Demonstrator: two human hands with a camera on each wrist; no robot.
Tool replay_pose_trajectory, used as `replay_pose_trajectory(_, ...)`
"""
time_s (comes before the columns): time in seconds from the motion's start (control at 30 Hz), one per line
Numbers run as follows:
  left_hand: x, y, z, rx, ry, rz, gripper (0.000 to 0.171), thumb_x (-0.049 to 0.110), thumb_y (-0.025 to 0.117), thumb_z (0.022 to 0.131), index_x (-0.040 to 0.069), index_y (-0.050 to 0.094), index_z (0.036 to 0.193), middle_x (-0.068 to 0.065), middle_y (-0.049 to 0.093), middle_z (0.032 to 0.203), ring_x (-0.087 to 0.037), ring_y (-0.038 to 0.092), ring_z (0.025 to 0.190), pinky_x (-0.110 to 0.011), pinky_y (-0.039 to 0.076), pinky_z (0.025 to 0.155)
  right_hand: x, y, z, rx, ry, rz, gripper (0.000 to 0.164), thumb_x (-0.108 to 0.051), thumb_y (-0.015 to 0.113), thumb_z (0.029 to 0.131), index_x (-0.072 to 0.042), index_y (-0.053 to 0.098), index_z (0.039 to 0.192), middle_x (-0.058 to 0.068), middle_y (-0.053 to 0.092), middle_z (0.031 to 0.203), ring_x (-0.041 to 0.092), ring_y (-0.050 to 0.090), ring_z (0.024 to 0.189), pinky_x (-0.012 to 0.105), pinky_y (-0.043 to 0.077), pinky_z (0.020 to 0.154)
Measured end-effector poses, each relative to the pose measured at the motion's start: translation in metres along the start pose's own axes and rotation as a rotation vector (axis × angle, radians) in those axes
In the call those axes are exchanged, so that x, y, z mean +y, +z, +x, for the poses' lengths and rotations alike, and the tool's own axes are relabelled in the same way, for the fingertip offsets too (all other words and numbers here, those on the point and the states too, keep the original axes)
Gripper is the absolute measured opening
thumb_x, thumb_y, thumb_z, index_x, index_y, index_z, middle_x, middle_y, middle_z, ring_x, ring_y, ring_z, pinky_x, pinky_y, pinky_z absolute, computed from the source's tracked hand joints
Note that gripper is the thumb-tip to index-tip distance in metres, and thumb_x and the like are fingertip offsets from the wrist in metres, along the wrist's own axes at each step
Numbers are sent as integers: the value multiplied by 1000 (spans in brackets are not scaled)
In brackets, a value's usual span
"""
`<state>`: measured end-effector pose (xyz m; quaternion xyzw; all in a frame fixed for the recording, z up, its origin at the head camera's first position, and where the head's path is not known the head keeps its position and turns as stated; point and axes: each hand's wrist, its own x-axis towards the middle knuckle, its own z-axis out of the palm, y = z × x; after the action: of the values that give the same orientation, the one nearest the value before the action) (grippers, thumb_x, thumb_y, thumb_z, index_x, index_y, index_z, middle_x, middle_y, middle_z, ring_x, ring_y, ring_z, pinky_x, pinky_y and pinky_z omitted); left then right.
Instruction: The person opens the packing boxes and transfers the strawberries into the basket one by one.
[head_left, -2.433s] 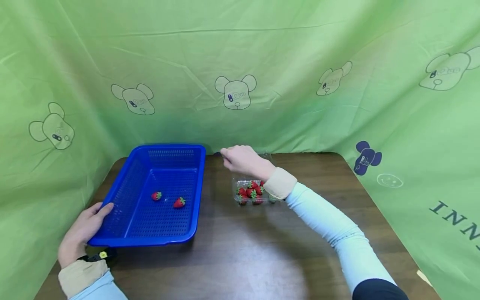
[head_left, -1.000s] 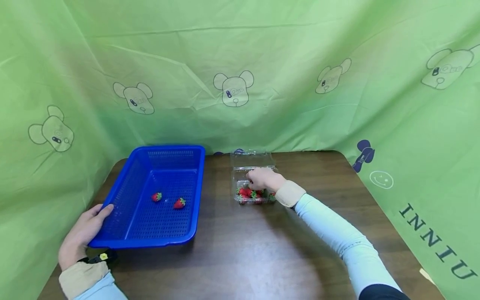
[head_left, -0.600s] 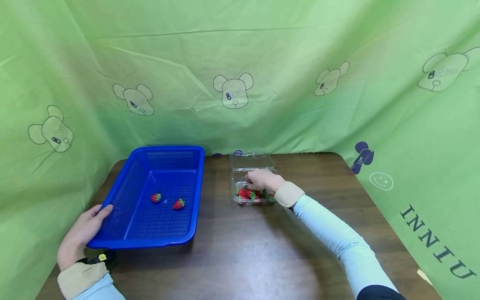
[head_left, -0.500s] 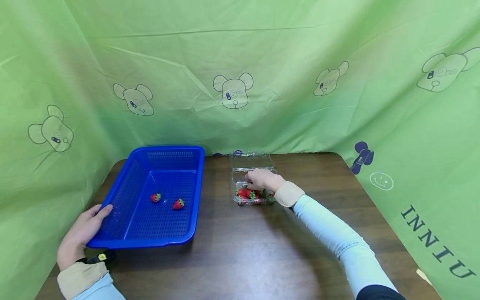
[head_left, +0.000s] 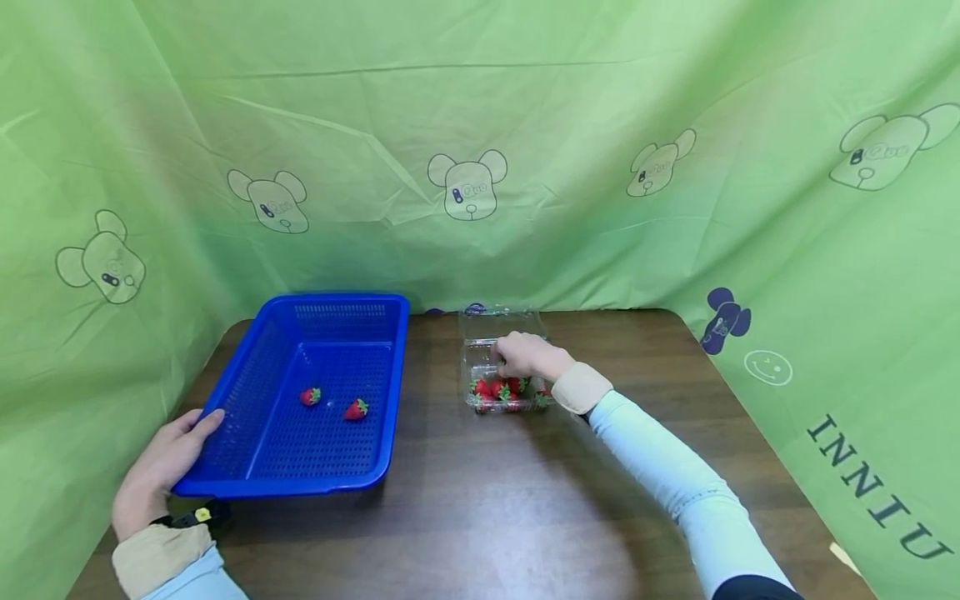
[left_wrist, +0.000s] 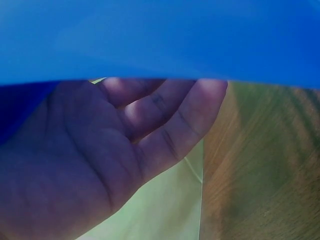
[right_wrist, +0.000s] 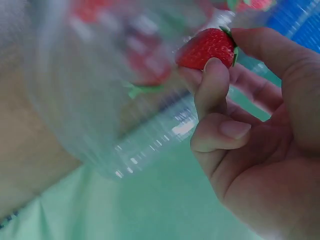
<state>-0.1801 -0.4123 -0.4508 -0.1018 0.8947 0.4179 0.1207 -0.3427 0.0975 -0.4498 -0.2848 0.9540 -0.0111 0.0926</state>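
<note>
My left hand (head_left: 163, 463) grips the left side of a blue plastic basket (head_left: 399, 392), thumb over the rim. In the left wrist view its fingers (left_wrist: 175, 125) reach up beneath the basket's underside. Two strawberries, one (head_left: 311, 396) behind and left of the other (head_left: 356, 409), lie on the basket floor. My right hand (head_left: 531, 356) is down over the clear plastic punnet (head_left: 467, 367). In the right wrist view it pinches a strawberry (right_wrist: 210, 48) between thumb and fingers, beside the punnet wall. Several more strawberries (head_left: 503, 392) lie in the punnet's front part, partly hidden by the hand.
The punnet's clear lid (head_left: 504, 321) is folded back toward the green curtain (head_left: 585, 233) behind. Brown wooden table (head_left: 465, 517) stretches in front of the punnet and between it and the basket. The curtain also closes off both sides.
My right hand has come from behind and left of the punnet down over it, then lifted slightly, and the strawberries there have shifted a little. My left hand and the basket stay nearly still.
</note>
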Motion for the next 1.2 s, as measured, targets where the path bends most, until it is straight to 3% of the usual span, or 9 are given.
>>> replay_pose_trajectory(0.2, 1, -2, -1, -35, -25, -13, 82, 64, 27, 96, -2, 26, 144, -7, 66, 97, -15, 64, 79, -32, 51, 67, -7, -27, -6, 139, -45, -25, 9, -19, 61, 85, -11, 59, 82, -3, 49, 65, 14, 46, 58, 32, 37, 52)
replay_pose_trajectory(0.47, -1, -3, -1, -24, -38, 11, 82, 63, 26, 97, -3, 25, 145, -18, 64, 108, -15, 63, 81, -32, 51, 68, -29, -67, 5, 327, -151, -45, 12, -21, 59, 88, -10, 58, 83, -3, 46, 68, 12, 44, 59, 26, 33, 50)
replay_pose_trajectory(0.6, -1, -2, -1, -20, -24, 3, 81, 62, 27, 97, -4, 25, 144, -13, 66, 103, -14, 64, 80, -32, 51, 67, -44, -82, 8, 401, -200, -55, 14, -25, 60, 90, -13, 57, 84, -2, 51, 72, 13, 47, 63, 28, 37, 53)
replay_pose_trajectory(0.77, 0, -2, -2, -24, -16, -18, 80, 61, 28, 98, -4, 25, 144, -9, 66, 100, -13, 64, 80, -32, 52, 68, -66, -97, 16, 426, -241, -61, 17, -28, 59, 92, -12, 60, 89, -2, 57, 78, 14, 53, 67, 31, 44, 57)
replay_pose_trajectory(0.93, -1, -3, -2, -22, -12, 6, 82, 63, 28, 96, -2, 25, 146, -17, 65, 108, -14, 64, 82, -33, 51, 68, -89, -110, 33, 427, -290, -70, 16, -27, 57, 92, -12, 60, 88, -3, 54, 77, 13, 52, 68, 32, 44, 59)
replay_pose_trajectory(1.2, -1, -1, -1, 2, 1, 39, 80, 61, 28, 97, -3, 29, 144, -22, 62, 113, -13, 62, 83, -29, 50, 69, -115, -131, 55, 402, -296, 34, 15, -28, 57, 92, -13, 59, 92, -5, 54, 75, 12, 50, 68, 28, 40, 60)
